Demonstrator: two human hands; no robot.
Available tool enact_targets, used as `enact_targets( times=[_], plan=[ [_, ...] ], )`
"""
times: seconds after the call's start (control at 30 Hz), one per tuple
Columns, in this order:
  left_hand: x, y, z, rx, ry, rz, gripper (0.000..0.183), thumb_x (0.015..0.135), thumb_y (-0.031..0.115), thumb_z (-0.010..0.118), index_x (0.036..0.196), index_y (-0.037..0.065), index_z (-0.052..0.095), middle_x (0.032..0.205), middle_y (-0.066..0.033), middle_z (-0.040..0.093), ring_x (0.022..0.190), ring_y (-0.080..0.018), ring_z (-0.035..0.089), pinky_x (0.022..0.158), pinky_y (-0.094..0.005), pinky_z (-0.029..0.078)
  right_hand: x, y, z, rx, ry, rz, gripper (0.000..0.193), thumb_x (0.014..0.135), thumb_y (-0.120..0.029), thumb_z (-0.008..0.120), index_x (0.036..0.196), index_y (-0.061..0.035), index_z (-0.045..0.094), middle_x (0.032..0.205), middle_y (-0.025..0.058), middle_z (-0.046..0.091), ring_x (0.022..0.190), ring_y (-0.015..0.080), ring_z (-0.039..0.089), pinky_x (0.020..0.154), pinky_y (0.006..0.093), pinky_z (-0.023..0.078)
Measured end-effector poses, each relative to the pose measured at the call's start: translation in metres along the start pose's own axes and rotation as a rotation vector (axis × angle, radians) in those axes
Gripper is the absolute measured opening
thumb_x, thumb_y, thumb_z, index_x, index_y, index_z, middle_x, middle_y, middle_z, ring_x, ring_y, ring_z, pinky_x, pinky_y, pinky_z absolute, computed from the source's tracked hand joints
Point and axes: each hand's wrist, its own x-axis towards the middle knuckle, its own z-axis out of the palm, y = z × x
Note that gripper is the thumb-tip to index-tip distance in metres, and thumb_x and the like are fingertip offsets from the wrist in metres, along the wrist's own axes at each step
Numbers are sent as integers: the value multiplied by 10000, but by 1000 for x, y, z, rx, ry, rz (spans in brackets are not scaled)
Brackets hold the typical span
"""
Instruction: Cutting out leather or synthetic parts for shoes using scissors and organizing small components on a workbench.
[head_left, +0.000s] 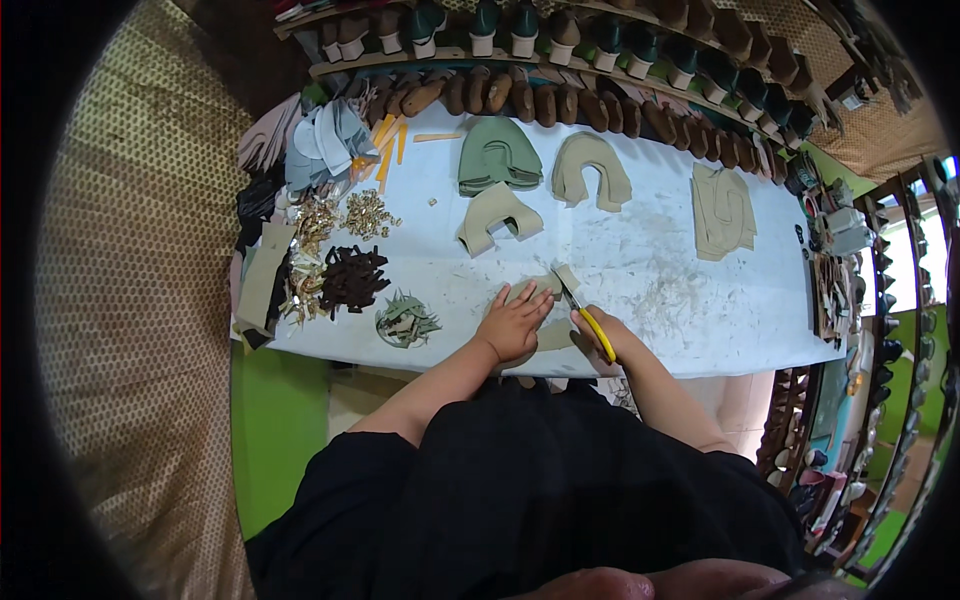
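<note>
My left hand (515, 325) is palm down on the table (660, 305), fingers spread, pressing on a beige piece (546, 284) rather than pinching it. That piece is right in front of me, near the front edge, partly hidden under my fingers. My right hand (612, 340) is wrapped around a pair of yellow-handled scissors (600, 335), fingers curled in at the handles. The blades point away from me and meet the right end of the beige piece; honestly can't tell whether they're spread or pressed together, too small from up here. There's another flat beige scrap (558, 337) lying between my two hands, close to the table edge.

Just beyond my hands is a beige curved piece (478, 222), with a stack of green curved pieces (478, 165) right behind it and some beige U-shaped pieces (571, 165) to the right of those. Well off to the right there's one more beige stack (722, 215).

Left side is the messy bit: a little heap of green trimmings (406, 322), then a pile of dark brown strips (353, 278), gold-coloured bits (367, 214) behind that, yellow strips (401, 145) and a bunch of grey pieces (325, 150) further back. Rows of brown shoe forms (497, 93) line the far edge.
</note>
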Motion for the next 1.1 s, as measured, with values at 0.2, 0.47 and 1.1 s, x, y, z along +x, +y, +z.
enact_targets(
  times=[0.2,0.47,1.1],
  plan=[
    [0,2,-2,-5,14,1,651,797,177,477,1446,156,437,1548,-9,374,1453,-244,305,1157,-558,176,-4,-7,-2,-16,27,20,639,928,-630,487,1094,-23,595,958,251,668,966,404,642,833,425,491],
    [2,2,-5,-3,-13,-4,666,778,194,490,1441,150,441,1547,-13,375,1454,-241,303,1155,-561,181,14,8,-21,-216,58,-119,597,918,-603,526,1008,-21,629,876,241,666,893,424,634,779,447,493],
    [1,6,-2,40,-46,-23,615,812,270,501,1424,204,485,1545,16,381,1465,-209,273,1175,-556,154,2,62,-70,-463,465,-18,533,853,-507,657,1045,-24,542,950,245,648,918,423,639,781,483,515]
  ],
)
